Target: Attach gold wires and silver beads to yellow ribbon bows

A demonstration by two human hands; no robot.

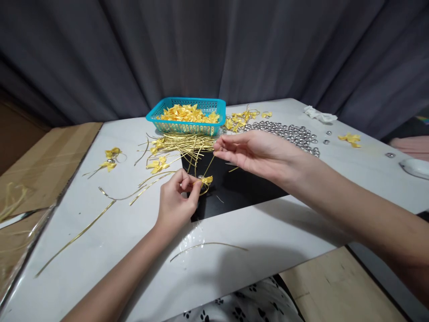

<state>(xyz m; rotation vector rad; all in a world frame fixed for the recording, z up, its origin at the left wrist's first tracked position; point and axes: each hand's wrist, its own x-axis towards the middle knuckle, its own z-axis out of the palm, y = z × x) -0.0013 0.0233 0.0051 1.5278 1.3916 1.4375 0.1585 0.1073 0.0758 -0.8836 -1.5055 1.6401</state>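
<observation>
Over the black mat (234, 188), left hand (176, 203) pinches a yellow bow (207, 180); right hand (258, 152) pinches its gold wire (208, 166).

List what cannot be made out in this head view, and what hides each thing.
- Small silver piece at the yellow bow: mostly hidden by the left hand fingers.
- Lower layers in the blue basket: covered by the top bows and its mesh wall.
- White object at right: cut off by the frame edge.
- Where the gold wire ends at the right hand: too thin, pinched between fingertips.
</observation>
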